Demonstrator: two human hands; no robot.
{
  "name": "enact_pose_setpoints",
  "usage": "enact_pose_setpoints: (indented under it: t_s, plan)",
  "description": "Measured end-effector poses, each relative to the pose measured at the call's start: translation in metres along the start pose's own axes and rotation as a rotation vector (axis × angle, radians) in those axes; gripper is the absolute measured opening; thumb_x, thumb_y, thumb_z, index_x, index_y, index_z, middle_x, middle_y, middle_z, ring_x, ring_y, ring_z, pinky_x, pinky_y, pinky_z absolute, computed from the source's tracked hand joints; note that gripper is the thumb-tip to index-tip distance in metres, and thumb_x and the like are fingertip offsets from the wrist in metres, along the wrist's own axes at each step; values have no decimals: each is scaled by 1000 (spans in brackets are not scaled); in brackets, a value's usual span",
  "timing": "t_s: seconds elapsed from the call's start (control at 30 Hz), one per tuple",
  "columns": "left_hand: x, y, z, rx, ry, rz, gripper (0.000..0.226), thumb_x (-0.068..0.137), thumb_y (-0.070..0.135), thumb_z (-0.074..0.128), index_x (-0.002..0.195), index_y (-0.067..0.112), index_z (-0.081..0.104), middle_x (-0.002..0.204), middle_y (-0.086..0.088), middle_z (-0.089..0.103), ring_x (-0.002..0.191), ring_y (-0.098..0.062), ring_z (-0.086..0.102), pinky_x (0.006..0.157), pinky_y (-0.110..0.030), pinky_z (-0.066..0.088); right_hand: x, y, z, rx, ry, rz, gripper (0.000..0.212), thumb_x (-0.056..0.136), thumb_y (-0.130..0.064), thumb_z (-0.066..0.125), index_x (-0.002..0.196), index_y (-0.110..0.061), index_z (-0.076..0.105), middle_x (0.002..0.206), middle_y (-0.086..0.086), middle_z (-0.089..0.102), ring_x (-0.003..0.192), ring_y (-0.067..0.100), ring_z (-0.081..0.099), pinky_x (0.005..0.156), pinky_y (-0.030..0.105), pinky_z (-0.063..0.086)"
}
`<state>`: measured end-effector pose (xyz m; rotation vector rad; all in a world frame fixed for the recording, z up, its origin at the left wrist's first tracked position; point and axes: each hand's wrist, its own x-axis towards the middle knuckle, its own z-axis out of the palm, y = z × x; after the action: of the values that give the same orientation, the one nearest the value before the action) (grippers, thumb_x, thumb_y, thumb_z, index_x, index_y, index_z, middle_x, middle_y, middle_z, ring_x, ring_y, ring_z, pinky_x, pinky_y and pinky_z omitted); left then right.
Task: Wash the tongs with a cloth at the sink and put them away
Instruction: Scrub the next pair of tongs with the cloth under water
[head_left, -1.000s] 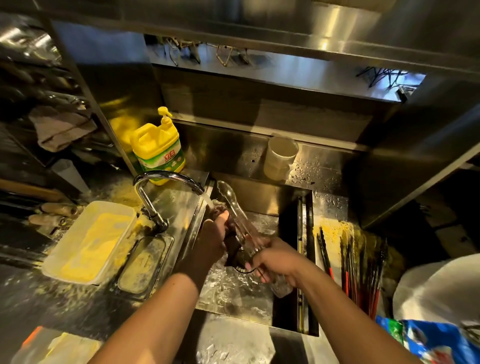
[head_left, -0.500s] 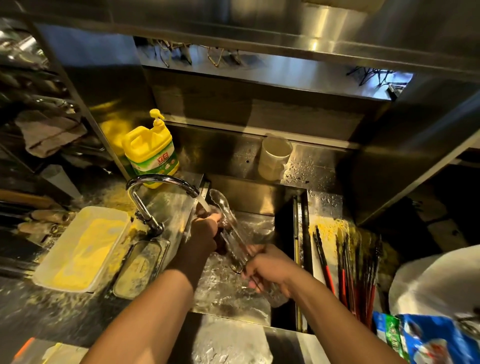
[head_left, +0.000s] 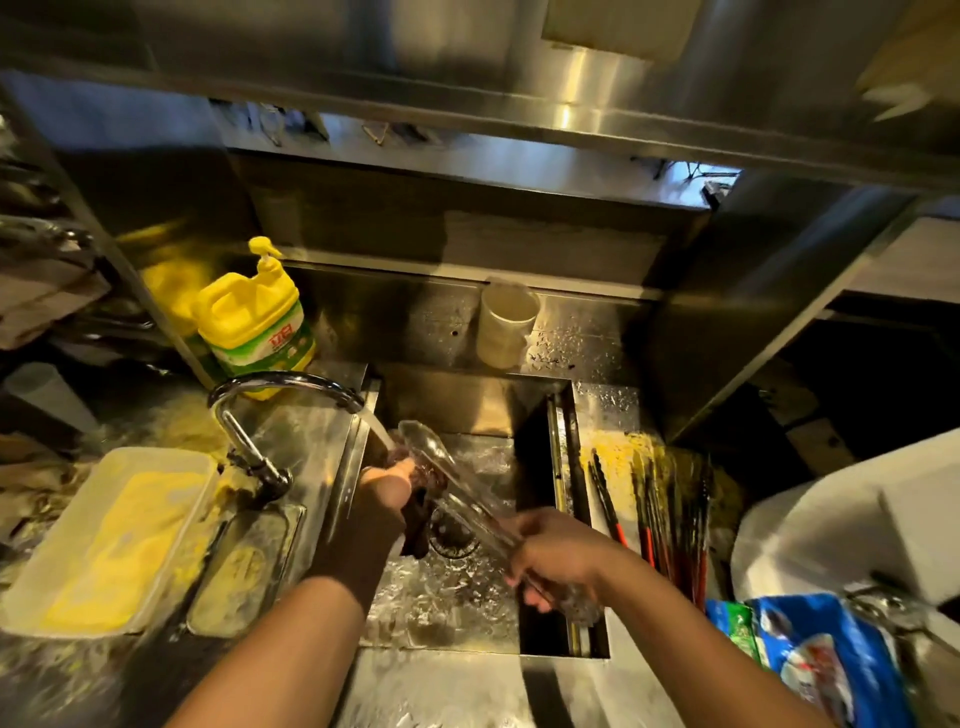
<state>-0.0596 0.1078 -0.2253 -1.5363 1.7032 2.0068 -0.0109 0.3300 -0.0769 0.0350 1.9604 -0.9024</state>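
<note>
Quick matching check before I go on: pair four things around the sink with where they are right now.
Things:
1. tongs
2. dark cloth
3. yellow soap bottle
4. pale cup

Places:
A. left hand, under the tap water
B. ledge behind the sink
C. right hand, over the basin
D. behind the faucet

Pairs: 1-C, 2-A, 3-D, 4-B

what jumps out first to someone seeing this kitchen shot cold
The eye lands on the middle, where the left hand presses a dark cloth against clear tongs held by the right hand, over the steel sink and under the faucet stream. Next comes the bright yellow dish soap jug behind the faucet, and the white tub of yellow powder on the dusted counter at left.
</note>
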Motion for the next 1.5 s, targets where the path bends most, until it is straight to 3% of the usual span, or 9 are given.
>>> enact_pose_setpoints:
  t_s: [0.07, 0.2, 0.3, 0.53, 0.8, 0.9, 1.07, 1.2, 1.5]
  plan:
    - [1, -15, -1, 13, -26, -30, 55, 90, 23, 70, 130, -11, 56, 130, -29, 62, 114, -44, 63, 101, -52, 50, -6, 6, 3, -51, 29, 37, 55, 83, 4, 60, 136, -8, 52, 81, 17, 61, 50, 14, 54, 46, 25, 49]
    - [-10, -47, -1, -159, -189, -142, 38, 92, 7, 61, 124, -12, 58, 101, -20, 62, 75, -30, 63, 77, -41, 51, -16, 9, 7, -221, 240, 2, 48, 82, -14, 60, 129, -21, 57, 81, 4, 66, 59, 18, 62, 56, 32, 56]
    - [-19, -58, -3, -40, -180, -69, 30, 90, 6, 63, 115, -12, 64, 89, -21, 67, 74, -27, 62, 70, -34, 48, -22, 15, 6, -275, 469, -37, 53, 82, -27, 59, 134, -28, 50, 99, 5, 69, 80, 23, 68, 70, 36, 58]
    - [-78, -44, 20, 217, -278, 200, 27, 90, 21, 68, 110, 4, 62, 106, -22, 69, 88, -30, 64, 75, -33, 46, -54, 48, 0, -460, 803, 64, 81, 89, -34, 61, 156, -32, 16, 134, 16, 56, 115, 33, 61, 90, 39, 51]
    - [-200, -51, 86, 226, -613, 412, 27, 91, 16, 67, 117, 11, 64, 106, -14, 69, 93, -26, 66, 83, -33, 49, -145, 125, 14, -322, 1051, 15, 76, 84, -36, 61, 150, -41, 22, 125, 11, 58, 115, 33, 59, 92, 45, 49]
    - [-262, -74, 109, 264, -705, 483, 11, 90, 18, 68, 101, 18, 65, 97, -12, 71, 79, -24, 68, 68, -29, 53, -188, 165, 22, -277, 1151, -5, 73, 81, -36, 58, 145, -45, 22, 117, 7, 58, 107, 33, 61, 81, 44, 53]
    - [-371, -132, 142, 351, -928, 606, 11, 92, 9, 64, 82, 13, 64, 74, -8, 65, 58, -13, 63, 47, -14, 47, -271, 246, 31, -115, 1253, 68, 80, 80, -34, 57, 150, -46, 20, 119, 4, 57, 110, 28, 59, 83, 38, 51]
    - [-455, -188, 171, 380, -1120, 581, 11, 92, 8, 63, 82, 13, 64, 82, -13, 66, 75, -25, 64, 70, -30, 51, -341, 313, 41, 122, 1330, 83, 77, 79, -33, 56, 150, -44, 27, 133, -2, 59, 115, 19, 58, 89, 35, 50]
    - [-631, -317, 231, 461, -1427, 421, 10, 91, 22, 67, 100, 23, 69, 81, 2, 77, 70, -10, 75, 51, -20, 54, -482, 448, 45, 1073, 1428, -37, 54, 88, -19, 63, 138, -29, 45, 85, 5, 66, 53, 13, 60, 44, 27, 49]
